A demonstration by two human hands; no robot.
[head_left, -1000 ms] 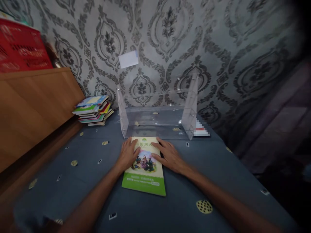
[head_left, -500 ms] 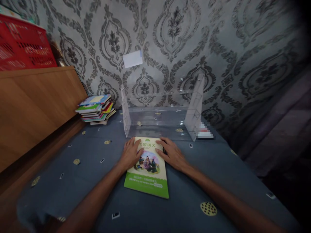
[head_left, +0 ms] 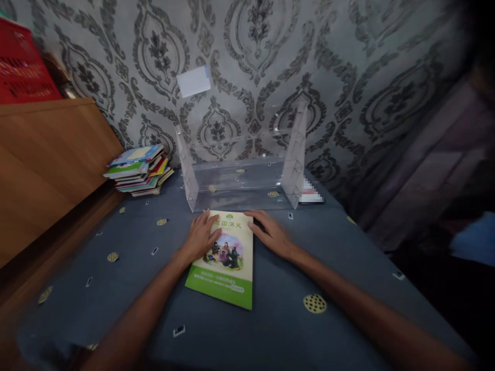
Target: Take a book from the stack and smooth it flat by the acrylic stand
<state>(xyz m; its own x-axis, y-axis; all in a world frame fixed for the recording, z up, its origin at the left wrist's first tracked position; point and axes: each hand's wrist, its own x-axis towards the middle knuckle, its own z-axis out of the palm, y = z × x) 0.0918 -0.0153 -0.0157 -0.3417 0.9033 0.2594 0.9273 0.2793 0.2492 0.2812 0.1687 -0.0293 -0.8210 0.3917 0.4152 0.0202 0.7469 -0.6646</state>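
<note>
A paperback book with a cream and green cover and a picture of seated figures lies flat on the cloth-covered surface. My left hand rests along its upper left edge, fingers stretched out and the thumb over the cover. At the upper right corner is my right hand, its fingers spread and the fingertips touching or very near the book's edge. Just beyond the book stands a clear acrylic rack with tiered shelves, which hold no books.
An uneven stack of books sits at the back left beside a wooden cabinet. On that cabinet is a red basket. A pixelated item lies right of the rack. Patterned wallpaper rises behind, with a white card on it.
The view has shifted, so the scene sits further left. My right hand has slid off the cover toward the book's right edge. The left hand remains on the book.
</note>
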